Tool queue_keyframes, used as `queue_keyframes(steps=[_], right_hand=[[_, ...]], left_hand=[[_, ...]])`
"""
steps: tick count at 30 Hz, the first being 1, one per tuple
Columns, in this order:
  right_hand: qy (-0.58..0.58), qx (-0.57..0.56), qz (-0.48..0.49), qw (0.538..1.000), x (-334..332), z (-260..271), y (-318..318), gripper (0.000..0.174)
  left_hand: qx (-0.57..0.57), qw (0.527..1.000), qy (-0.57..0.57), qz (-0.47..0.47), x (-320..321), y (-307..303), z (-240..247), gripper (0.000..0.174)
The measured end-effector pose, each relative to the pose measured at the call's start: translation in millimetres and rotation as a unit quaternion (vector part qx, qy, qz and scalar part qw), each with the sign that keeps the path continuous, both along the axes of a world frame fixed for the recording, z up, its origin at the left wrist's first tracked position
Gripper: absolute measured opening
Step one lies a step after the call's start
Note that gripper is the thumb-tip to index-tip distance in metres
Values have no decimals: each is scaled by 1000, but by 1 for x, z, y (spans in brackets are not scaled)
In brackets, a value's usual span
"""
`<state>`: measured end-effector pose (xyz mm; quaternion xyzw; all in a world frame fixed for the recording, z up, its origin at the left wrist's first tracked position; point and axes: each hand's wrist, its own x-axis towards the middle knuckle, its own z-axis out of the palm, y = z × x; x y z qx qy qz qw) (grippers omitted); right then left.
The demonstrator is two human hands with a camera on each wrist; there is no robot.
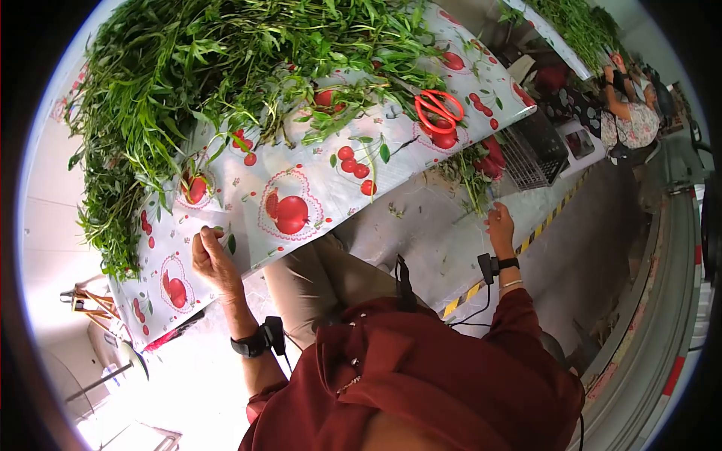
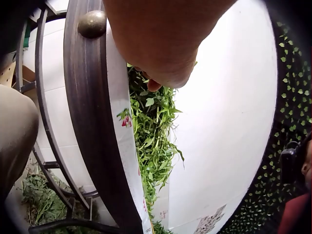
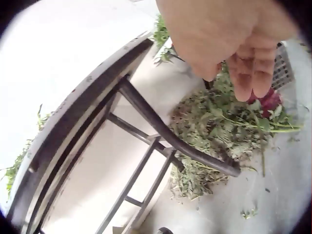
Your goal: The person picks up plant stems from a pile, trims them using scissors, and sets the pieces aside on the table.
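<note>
My left hand is over the front edge of a table with a white, fruit-printed cloth. Its fingers are curled in toward the palm, and nothing shows between them. Beyond it lies a big heap of leafy green stems. My right hand is out to the side, past the table's edge. In the right wrist view its fingers are loosely extended with nothing held. Below them a pile of leafy stems lies on the floor.
Red-handled scissors lie near the table's right end. A dark plastic crate stands on the floor beyond. Yellow-black tape runs along the floor. Another person sits at the far right by a second table of greens.
</note>
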<state>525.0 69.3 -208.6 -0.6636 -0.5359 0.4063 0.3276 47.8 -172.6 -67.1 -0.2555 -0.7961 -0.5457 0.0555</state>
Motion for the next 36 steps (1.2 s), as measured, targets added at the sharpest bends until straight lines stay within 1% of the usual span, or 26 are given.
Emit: queue_keyframes(steps=[1,3,5,7,8,10,12,14,15,17,20,21,22,24,26,28,29,31,32,34,35,36], right_hand=[[-42,52,37,997,-5,12,6,25],[-44,75,60,994,-26,46,12,22],[-43,100,79,991,-54,76,12,20],[-12,243,143,959,-83,99,9,15],[-10,245,142,959,-100,116,4,15],[-65,367,267,889,-137,152,-10,17],[-96,439,353,820,-169,173,-21,25],[-104,438,422,787,-194,182,-34,32],[-101,442,421,785,-205,181,-38,32],[-122,458,477,740,-220,178,-42,37],[-133,465,470,739,-227,172,-40,37],[-145,453,460,750,-224,170,-39,37],[-144,456,463,747,-219,169,-36,37],[-214,447,397,773,-202,169,-27,33],[-252,459,342,781,-174,171,-18,28],[-307,441,279,796,-143,170,-5,23],[-308,441,282,794,-128,171,1,23],[-345,440,206,803,-112,176,8,21],[-347,441,207,802,-110,177,11,21],[-273,423,236,831,-121,195,17,18],[-283,448,251,810,-132,203,21,17],[-283,450,250,809,-145,210,26,17]], left_hand=[[0,1000,0,5,0,1,0,38],[28,1000,2,-10,1,1,0,37],[26,1000,-3,-8,3,0,1,37],[20,1000,-18,-13,4,0,4,36],[21,1000,-15,-14,3,0,5,36],[18,1000,-20,-10,3,0,4,36],[18,1000,-15,-12,3,0,5,36],[25,999,-18,-15,2,-1,2,37],[23,999,-18,-13,2,-1,2,37],[24,999,-20,-12,3,-2,3,37],[32,999,-21,-5,2,-1,2,37],[27,999,-26,-6,2,-1,2,37],[21,999,-31,-7,1,-2,1,37],[22,999,-42,-6,0,-3,0,36],[21,1000,-19,-12,2,-2,2,36],[15,1000,-20,-12,2,-3,2,35],[7,1000,-18,-17,1,-4,2,34],[5,1000,-14,-15,1,-3,2,33],[2,1000,-9,-15,1,-3,2,33],[8,1000,-16,-16,0,-4,-1,33],[12,1000,-20,-16,0,-4,-2,33],[14,1000,-20,-17,0,-4,-2,33]])
